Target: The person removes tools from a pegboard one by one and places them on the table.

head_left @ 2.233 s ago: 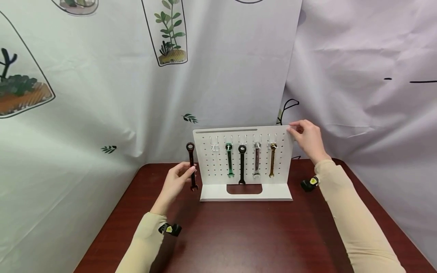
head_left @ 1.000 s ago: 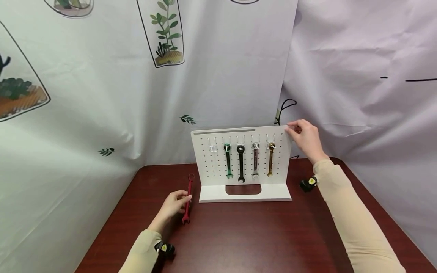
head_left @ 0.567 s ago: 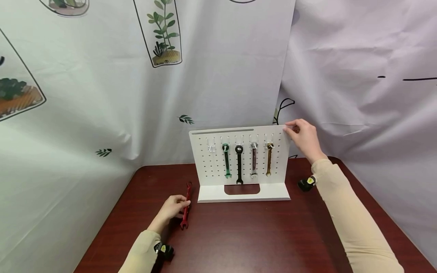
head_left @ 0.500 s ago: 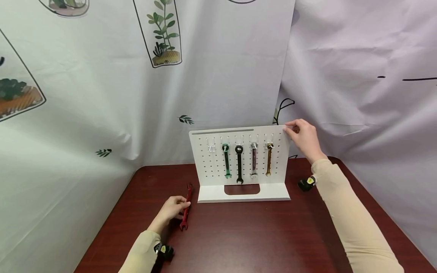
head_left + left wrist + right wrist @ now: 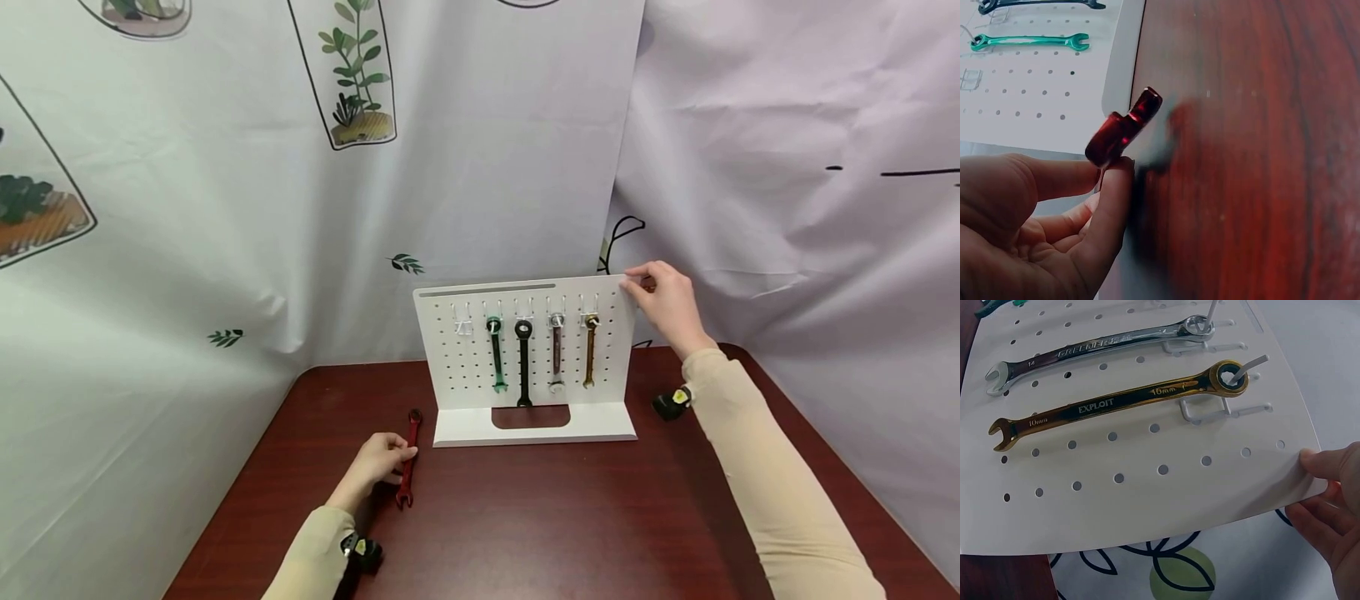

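Observation:
My left hand [image 5: 379, 460] pinches a red combination wrench [image 5: 406, 481] between thumb and fingers, low over the table left of the pegboard. In the left wrist view one end of the red wrench [image 5: 1125, 128] points at the camera; whether it touches the table I cannot tell. At the top right corner of the white pegboard [image 5: 457, 367], my right hand [image 5: 667, 302] grips the edge, thumb in front and fingers behind. From the board's hooks hang a green wrench [image 5: 497, 354], a black wrench [image 5: 523, 362], a silver wrench [image 5: 557, 354] and a gold wrench [image 5: 1116, 406].
A bare clear hook [image 5: 462, 327] sits at the board's left. The pegboard's base has a cutout and rests on the dark red wooden table [image 5: 525, 517]. Behind hangs a white curtain [image 5: 510, 183] with printed plants.
My left hand has carried the red wrench from beside the board's left edge down and toward me, to just over the table. The right hand keeps its hold on the board's corner.

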`<state>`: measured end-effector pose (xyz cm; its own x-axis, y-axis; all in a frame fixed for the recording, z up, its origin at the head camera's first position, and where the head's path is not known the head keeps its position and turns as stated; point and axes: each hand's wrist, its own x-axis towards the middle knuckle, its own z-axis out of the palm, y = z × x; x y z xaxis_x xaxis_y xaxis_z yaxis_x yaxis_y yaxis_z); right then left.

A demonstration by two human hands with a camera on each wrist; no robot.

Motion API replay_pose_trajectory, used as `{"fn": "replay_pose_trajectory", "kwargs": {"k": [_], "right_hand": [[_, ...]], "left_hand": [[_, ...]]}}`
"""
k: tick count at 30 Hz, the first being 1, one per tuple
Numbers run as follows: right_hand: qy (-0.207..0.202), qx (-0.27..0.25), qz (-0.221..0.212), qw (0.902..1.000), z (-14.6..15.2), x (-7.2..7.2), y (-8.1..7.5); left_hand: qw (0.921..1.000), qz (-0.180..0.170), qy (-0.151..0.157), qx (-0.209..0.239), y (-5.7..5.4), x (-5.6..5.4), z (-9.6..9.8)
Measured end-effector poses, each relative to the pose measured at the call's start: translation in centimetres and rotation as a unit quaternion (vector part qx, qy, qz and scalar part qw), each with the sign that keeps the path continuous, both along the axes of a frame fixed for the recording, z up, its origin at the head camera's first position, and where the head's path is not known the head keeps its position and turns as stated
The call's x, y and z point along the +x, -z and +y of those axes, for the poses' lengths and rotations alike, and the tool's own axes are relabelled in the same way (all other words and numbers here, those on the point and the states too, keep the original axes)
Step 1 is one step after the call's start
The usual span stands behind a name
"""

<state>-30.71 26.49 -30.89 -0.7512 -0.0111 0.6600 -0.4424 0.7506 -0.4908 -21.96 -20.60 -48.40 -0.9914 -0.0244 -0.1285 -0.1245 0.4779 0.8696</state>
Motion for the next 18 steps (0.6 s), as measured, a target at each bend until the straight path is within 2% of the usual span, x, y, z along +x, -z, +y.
{"fn": "replay_pose_trajectory", "kwargs": {"k": [10,18], "right_hand": [[-0.003,-0.002,-0.008,1.0,-0.04,0.1,-0.08],[0.0,-0.001,-0.008,1.0,-0.04,0.12,-0.11]], "left_hand": [[0.9998,0.007,-0.007,-0.018,0.29,-0.31,0.06],[0.9988,0.023,0.0,-0.043,0.24,-0.16,-0.03]]}}
